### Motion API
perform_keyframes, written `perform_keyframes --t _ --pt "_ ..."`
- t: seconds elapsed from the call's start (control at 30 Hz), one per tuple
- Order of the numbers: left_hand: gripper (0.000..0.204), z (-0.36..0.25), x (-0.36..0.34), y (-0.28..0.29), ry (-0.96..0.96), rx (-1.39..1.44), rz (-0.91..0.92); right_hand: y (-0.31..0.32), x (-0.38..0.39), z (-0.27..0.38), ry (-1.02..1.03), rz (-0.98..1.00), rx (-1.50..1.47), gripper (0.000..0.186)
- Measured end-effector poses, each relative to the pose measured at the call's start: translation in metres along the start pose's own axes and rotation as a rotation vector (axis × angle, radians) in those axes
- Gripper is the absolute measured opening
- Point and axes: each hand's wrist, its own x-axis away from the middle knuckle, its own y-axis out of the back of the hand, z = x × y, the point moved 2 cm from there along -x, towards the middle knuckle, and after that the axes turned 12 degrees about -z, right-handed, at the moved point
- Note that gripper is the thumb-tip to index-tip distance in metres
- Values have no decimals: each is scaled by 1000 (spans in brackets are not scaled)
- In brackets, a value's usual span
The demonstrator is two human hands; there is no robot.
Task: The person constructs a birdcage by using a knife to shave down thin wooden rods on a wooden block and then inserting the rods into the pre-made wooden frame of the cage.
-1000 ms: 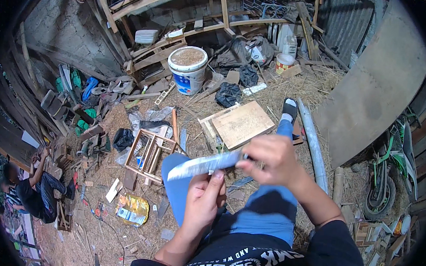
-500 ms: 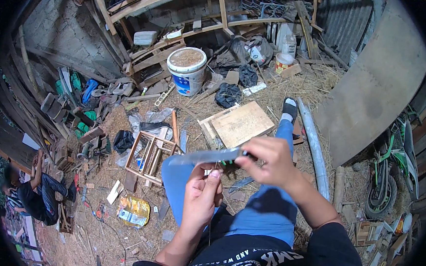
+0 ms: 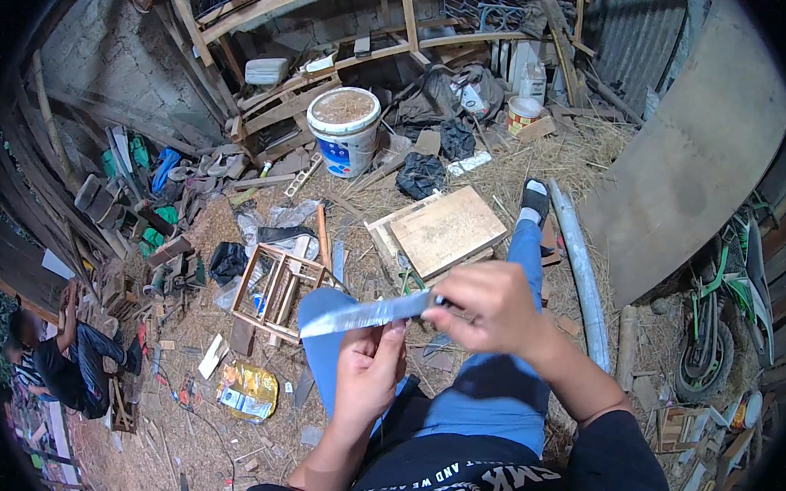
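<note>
A long, pale metal blade (image 3: 351,317) lies across the view above my lap. My right hand (image 3: 484,310) grips its dark handle, fingers wrapped round it. My left hand (image 3: 370,370) is closed just under the blade, thumb up, pinching something small that is mostly hidden by the fingers and the blade, too small to name. Both hands are over my jeans-clad legs (image 3: 482,404). Beyond them are a pale wooden box (image 3: 448,226) and a small wooden frame (image 3: 265,283).
A white bucket (image 3: 344,139), black plastic bags (image 3: 420,175), a grey pole (image 3: 579,270) and a plywood sheet (image 3: 686,164) surround me. A green motorbike (image 3: 714,301) stands at right. Another person (image 3: 70,370) sits at far left, hands raised. A yellow wrapper (image 3: 249,390) lies on the straw-strewn ground.
My right hand and the blade have shifted slightly left and down over the past half second. My left hand stays closed in nearly the same place.
</note>
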Motion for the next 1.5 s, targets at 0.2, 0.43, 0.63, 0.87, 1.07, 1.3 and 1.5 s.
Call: perform_keyframes --t 0.2,0.43,0.63,0.87,1.07,1.3,1.5 --pt "14 -6 0 -4 -1 -8 20 2 -3 -7 -51 -13 61 24" --pt "10 -7 1 -3 11 55 45 0 -1 -29 -170 -184 54 25" --pt "14 -7 1 -5 -73 -19 -17 -5 3 -13 -34 -103 -6 28" --pt "8 -9 4 -5 -9 28 20 -10 5 -34 -313 -229 60 24" --pt "4 -8 3 -9 -99 -34 3 -23 28 -34 -733 -110 -541 24" --pt "4 -4 1 -9 -301 -308 -39 -20 15 -9 -1042 -26 -943 21" --pt "3 -6 6 -11 -356 -386 -36 -19 12 -1 -1020 -71 -915 14"
